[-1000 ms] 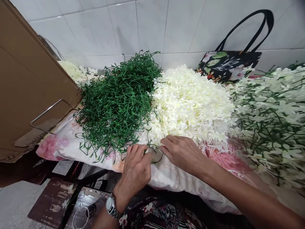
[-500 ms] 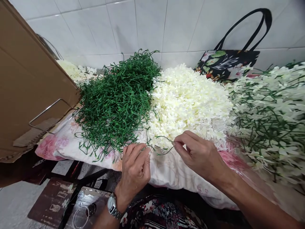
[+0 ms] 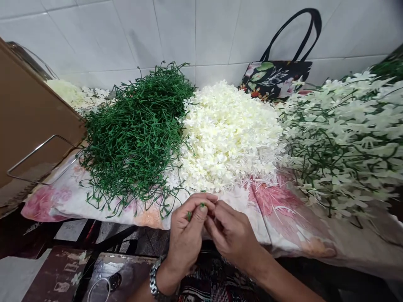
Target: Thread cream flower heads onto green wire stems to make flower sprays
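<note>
My left hand (image 3: 186, 237) is closed, thumb against the curled fingers, on a green plastic flower stem (image 3: 202, 205); small green tips poke out above the thumb and between the fingers. Pressed right against it, my right hand (image 3: 235, 235) has its fingers pinched together, and what lies in them is hidden. Both hands are at the near edge of the table. Just beyond them lie a tangled heap of bare green stems (image 3: 135, 134) and, to its right, a pile of cream-white artificial blossoms (image 3: 229, 130).
At right, finished-looking white flower sprays (image 3: 346, 151) with green stems are heaped. A floral handbag (image 3: 273, 79) leans on the tiled wall. A cardboard box (image 3: 34, 126) and a wire handle (image 3: 40, 147) stand left. A flowered cloth (image 3: 220, 205) covers the table.
My right hand has moved left and down, from holding a branching green stem out over the blossoms to meeting my left hand. The view has shifted to the right.
</note>
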`<state>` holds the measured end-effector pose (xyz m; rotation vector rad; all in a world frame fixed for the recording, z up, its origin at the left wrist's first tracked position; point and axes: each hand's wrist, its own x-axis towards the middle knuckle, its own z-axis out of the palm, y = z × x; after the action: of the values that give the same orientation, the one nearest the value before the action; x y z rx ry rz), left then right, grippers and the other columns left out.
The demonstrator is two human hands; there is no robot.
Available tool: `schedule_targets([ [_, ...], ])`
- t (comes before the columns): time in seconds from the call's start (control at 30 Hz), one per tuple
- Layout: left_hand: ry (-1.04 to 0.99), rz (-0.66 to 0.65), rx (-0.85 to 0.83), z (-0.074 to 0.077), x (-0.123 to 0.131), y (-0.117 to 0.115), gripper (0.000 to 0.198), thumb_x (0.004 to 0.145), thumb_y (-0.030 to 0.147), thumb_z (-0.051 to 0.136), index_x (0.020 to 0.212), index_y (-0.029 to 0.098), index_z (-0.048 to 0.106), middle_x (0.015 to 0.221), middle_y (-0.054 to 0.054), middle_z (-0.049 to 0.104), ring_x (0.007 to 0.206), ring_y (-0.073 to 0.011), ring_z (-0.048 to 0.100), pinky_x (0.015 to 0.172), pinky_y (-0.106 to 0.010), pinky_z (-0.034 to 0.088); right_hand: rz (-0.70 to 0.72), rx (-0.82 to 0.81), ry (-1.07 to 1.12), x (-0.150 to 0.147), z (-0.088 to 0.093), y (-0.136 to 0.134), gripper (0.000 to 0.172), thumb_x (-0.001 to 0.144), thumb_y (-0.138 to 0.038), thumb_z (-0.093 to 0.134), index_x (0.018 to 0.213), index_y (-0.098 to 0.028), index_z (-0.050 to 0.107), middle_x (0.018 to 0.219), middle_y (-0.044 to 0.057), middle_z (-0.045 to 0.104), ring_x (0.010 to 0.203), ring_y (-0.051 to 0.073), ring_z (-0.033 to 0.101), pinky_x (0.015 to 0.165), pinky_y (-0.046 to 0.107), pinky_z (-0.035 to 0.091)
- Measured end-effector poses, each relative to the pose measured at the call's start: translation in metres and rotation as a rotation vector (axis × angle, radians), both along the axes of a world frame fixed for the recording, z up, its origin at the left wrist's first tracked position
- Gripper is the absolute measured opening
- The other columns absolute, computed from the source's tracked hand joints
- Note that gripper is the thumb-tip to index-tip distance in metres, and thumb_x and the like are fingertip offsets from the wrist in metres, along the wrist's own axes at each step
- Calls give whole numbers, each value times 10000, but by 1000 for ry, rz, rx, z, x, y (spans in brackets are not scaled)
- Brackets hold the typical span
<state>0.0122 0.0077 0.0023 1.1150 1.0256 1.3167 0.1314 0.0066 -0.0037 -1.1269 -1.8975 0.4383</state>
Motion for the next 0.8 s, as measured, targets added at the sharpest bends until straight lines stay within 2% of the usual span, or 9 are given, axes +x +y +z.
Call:
schedule_targets([
  [0.07, -27, 52, -30, 0, -5, 5, 180, 836, 209, 552, 695, 176, 658, 871, -25, 650, 781, -117, 587, 752, -219, 445, 17, 73, -128, 11, 1, 3, 167, 854, -115, 442, 774, -147, 585, 674, 37, 584, 590, 107, 540, 533, 209, 426],
  [0.17, -66, 129, -81, -1, -13, 12, 154, 817, 247, 574, 709, 161, 643, 732, 6, 595, 495, -48, 433, 501, -186, 355, -143, 185, -305, 35, 2, 14, 169, 853, -134, 486, 723, -144, 594, 622, 25, 571, 562, 103, 520, 535, 212, 388],
  [0.23, -65, 125, -131, -4, -15, 15, 163, 813, 276, 573, 719, 154, 627, 588, 41, 490, 440, -41, 318, 430, -182, 251, -264, 197, -448, 46, 0, 24, 186, 853, -181, 498, 695, -148, 593, 618, 24, 569, 552, 107, 515, 525, 223, 348],
  [0.33, 36, 54, -171, -8, -13, 16, 179, 822, 295, 548, 730, 153, 606, 502, 68, 354, 451, -57, 285, 432, -185, 223, -328, 183, -631, 48, -7, 34, 233, 838, -204, 496, 619, -164, 565, 575, 12, 549, 507, 109, 477, 503, 247, 284],
  [0.47, 346, 29, -98, -7, -8, 19, 77, 791, 214, 546, 792, 163, 604, 648, 15, 545, 560, -88, 459, 514, -195, 350, -322, 192, -665, 44, -10, 32, 276, 838, -147, 454, 574, -172, 531, 550, 3, 521, 491, 105, 444, 520, 257, 272],
  [0.53, 522, 17, 19, -3, -7, 21, 96, 783, 168, 529, 842, 163, 605, 751, -15, 609, 658, -116, 536, 599, -215, 411, -288, 191, -665, 47, -8, 28, 280, 850, -152, 450, 586, -172, 540, 557, 2, 515, 509, 109, 449, 536, 257, 281],
  [0.63, 771, -30, 239, 3, -2, 27, 177, 790, 112, 481, 921, 151, 593, 804, -40, 619, 730, -143, 570, 673, -244, 443, -230, 190, -652, 57, -5, 22, 265, 861, -150, 453, 623, -171, 567, 565, -4, 507, 522, 108, 449, 545, 257, 287],
  [0.7, 954, -71, 337, 7, 4, 31, 221, 783, 67, 436, 922, 144, 590, 781, -47, 594, 720, -156, 566, 656, -256, 445, -209, 185, -638, 63, -5, 20, 259, 865, -152, 453, 636, -171, 573, 567, -8, 499, 525, 107, 449, 546, 255, 293],
  [0.8, 1264, -140, 382, 12, 15, 40, 293, 739, 14, 391, 899, 155, 592, 778, -54, 568, 649, -164, 551, 546, -262, 412, -172, 165, -609, 68, -8, 17, 266, 873, -157, 440, 642, -168, 570, 576, -4, 501, 540, 108, 463, 553, 253, 307],
])
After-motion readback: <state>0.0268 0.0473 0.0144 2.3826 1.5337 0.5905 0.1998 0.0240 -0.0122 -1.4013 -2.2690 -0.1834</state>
